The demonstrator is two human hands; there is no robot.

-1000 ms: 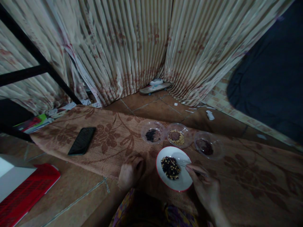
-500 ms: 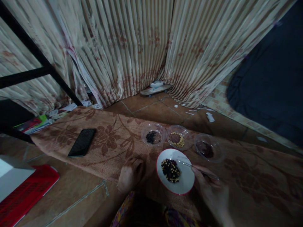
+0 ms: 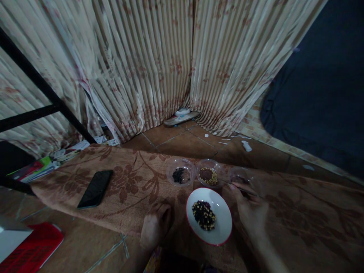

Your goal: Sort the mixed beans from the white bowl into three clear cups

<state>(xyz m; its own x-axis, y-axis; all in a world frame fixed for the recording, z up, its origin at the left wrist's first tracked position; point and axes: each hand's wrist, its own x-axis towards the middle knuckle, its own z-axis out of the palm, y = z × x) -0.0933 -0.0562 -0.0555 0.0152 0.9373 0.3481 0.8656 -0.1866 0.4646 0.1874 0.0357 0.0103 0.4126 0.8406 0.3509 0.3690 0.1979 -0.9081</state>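
My right hand (image 3: 251, 206) pinches a pair of metal tweezers (image 3: 241, 188), whose tips reach over the clear plastic cup of yellow beans (image 3: 209, 177). Whether the tips grip a bean is too small to tell. A white bowl with a red rim (image 3: 223, 220) stands between my hands, holding a mix of dark and yellow beans (image 3: 204, 215). To the left of that cup is another with black beans (image 3: 179, 176); a third cup (image 3: 241, 175), with dark red contents, is partly hidden behind my right hand. My left hand (image 3: 156, 223) rests curled on the cloth, left of the bowl, with nothing visible in it.
A phone (image 3: 95, 189) lies on the brown patterned cloth (image 3: 125, 197) at the left. Beyond the table are a skateboard (image 3: 182, 118), striped curtains (image 3: 159, 68) and white scraps on the tiled floor. A red basket (image 3: 34, 248) stands at lower left.
My right hand has moved the tweezers up from above the bowl to the cup of yellow beans. The left hand keeps its place on the cloth. The view has tilted slightly up.
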